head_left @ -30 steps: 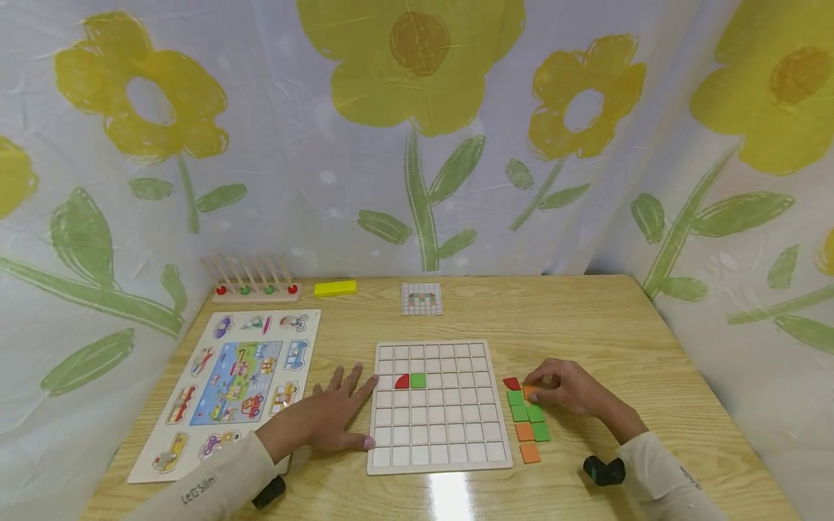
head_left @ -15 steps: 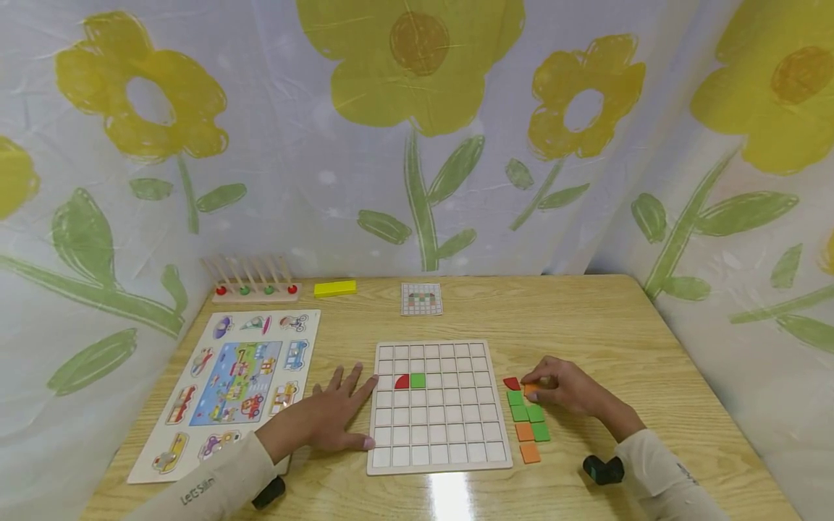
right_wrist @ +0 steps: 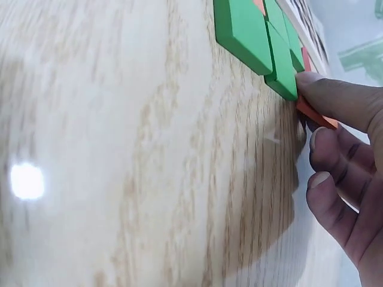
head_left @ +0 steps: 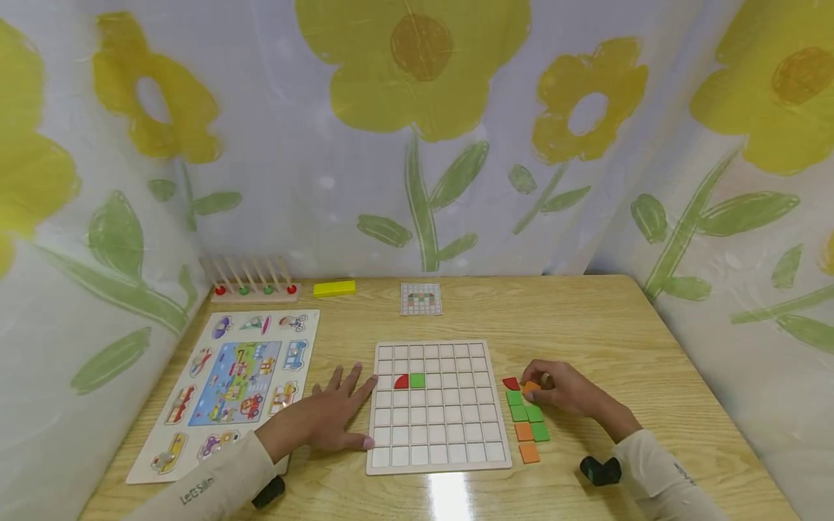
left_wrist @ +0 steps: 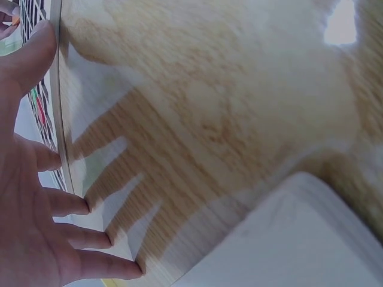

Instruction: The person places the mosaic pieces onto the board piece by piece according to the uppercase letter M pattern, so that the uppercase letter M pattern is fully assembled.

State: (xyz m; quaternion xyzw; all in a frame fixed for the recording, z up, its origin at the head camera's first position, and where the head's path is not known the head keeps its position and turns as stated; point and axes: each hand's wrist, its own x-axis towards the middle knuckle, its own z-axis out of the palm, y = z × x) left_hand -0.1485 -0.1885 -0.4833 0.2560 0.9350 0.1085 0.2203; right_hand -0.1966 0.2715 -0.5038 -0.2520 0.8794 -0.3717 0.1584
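A wooden grid board [head_left: 439, 470] lies in the middle of the table, with a red quarter-circle tile [head_left: 402, 381] and a green square tile [head_left: 418, 380] side by side in its cells. My left hand [head_left: 334, 414] rests at the board's left side, fingers spread straight, thumb and index finger touching its edge. To the board's right, my right hand [head_left: 563, 389] pinches an orange square tile [right_wrist: 316, 113] between thumb and fingers; the tile looks tilted. Close by lie another red quarter-circle tile [head_left: 511, 383], several green tiles [head_left: 518, 413] and two more orange tiles [head_left: 524, 432].
A pattern card [head_left: 420, 299] lies behind the board. At the back left are a yellow block [head_left: 335, 289] and a pegged rack [head_left: 255, 292] with red and green beads. A vehicle picture puzzle [head_left: 235, 383] lies left, partly under my left forearm.
The right fingers have shifted slightly around the orange tile, which now sits more tilted. My left hand and the tiles on the board stay as they were.
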